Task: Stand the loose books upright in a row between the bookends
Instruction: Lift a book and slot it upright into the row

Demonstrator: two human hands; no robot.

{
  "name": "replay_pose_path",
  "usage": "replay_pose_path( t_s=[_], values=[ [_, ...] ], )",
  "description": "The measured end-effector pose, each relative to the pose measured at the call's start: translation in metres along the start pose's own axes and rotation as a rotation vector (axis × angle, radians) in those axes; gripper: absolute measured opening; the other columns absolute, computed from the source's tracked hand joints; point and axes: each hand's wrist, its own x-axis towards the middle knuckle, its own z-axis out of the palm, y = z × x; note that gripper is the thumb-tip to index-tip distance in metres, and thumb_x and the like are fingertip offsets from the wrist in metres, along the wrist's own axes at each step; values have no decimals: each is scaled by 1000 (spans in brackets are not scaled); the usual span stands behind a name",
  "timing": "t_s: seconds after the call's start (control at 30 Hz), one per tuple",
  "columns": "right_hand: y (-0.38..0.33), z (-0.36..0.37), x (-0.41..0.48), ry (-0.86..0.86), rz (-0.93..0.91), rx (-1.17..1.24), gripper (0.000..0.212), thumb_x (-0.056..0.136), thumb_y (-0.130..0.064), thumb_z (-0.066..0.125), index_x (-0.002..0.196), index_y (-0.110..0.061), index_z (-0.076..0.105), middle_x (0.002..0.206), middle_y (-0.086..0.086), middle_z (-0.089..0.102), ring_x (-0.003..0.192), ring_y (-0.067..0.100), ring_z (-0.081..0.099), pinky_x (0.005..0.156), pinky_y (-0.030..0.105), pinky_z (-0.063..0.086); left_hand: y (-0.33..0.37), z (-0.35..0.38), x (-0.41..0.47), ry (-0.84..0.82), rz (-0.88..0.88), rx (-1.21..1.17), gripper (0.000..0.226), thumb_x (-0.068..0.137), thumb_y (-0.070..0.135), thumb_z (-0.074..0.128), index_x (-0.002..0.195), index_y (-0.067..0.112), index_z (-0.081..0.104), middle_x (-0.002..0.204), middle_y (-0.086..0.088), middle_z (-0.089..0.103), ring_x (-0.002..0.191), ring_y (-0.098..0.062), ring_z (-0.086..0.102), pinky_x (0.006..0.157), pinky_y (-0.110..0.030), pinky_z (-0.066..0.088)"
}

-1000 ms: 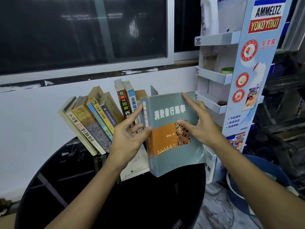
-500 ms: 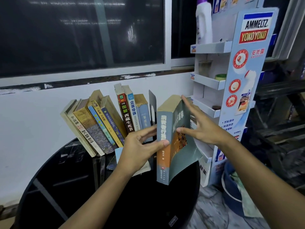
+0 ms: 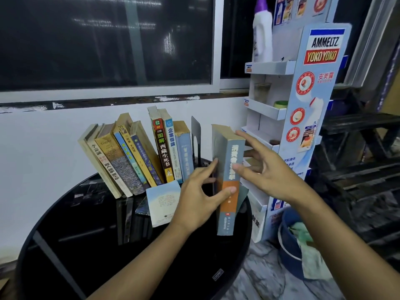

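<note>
**Grey-blue book (image 3: 234,151), held upright near the right edge of the round black table (image 3: 104,256); task judged partly done.**

The book was gripped by the left hand (image 3: 194,200), thumb on the orange band of the spine and fingers against the left cover. It was steadied by the right hand (image 3: 272,176), whose straight, spread fingers were laid on the right cover and top corner. Whether its foot rested on the table could not be told. It was held just right of the dark metal bookend (image 3: 195,135), outside the row of books (image 3: 138,154). That row was already stood toward the table's back edge, with its left members leaning. The second bookend was not seen. A pale book (image 3: 162,202) lay flat before the row, not yet stood. A display stand (image 3: 318,87) was noted beyond the right edge.
</note>
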Motion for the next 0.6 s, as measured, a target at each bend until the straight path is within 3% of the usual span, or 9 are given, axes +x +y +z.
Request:
replay_pose_path(
  t_s=[0.07,0.13,0.2,0.33,0.4,0.5,0.6],
  values=[
    [-5,3,-2,61,25,-76,79,81,-57,72,147,-51,30,141,-20,53,128,7,54,94,42,56,6,11,-3,57,-18,7,91,77,53,81,155,30,40,125,20,51,116,3,58,93,-6,45],
    [-9,6,-4,140,32,-159,77,76,-64,73,141,-53,32,135,-25,53,125,9,55,90,46,57,11,21,-5,93,-34,-15,93,76,54,81,155,30,39,121,23,46,114,4,55,92,-4,43],
    [-12,8,-5,213,22,-210,69,76,-59,75,134,-51,37,128,-25,55,118,8,58,85,45,59,11,30,-6,108,-31,-9,90,78,52,82,155,32,39,123,21,46,119,3,52,98,-8,43],
    [-18,14,-7,350,28,-313,61,81,-48,78,129,-44,41,122,-16,59,109,13,60,82,38,59,15,39,-11,85,-48,-18,83,84,56,76,155,43,36,150,16,45,140,4,39,115,-18,35],
    [-19,16,-8,404,50,-369,59,83,-46,76,130,-42,40,119,-10,62,104,17,61,79,40,59,18,41,-13,65,-25,-32,82,86,56,73,156,45,32,154,15,45,144,6,34,117,-19,33],
    [-22,19,-9,448,90,-424,57,85,-45,73,132,-40,40,115,-1,66,94,19,65,75,38,60,23,42,-14,62,8,-65,81,85,52,74,156,38,36,150,16,49,137,13,38,112,-9,33],
    [-24,22,-10,487,77,-451,55,87,-41,71,134,-35,42,115,2,69,93,21,66,74,36,60,23,40,-15,56,26,-90,88,78,62,70,156,35,38,149,17,49,137,10,41,113,-14,36]
  ],
)
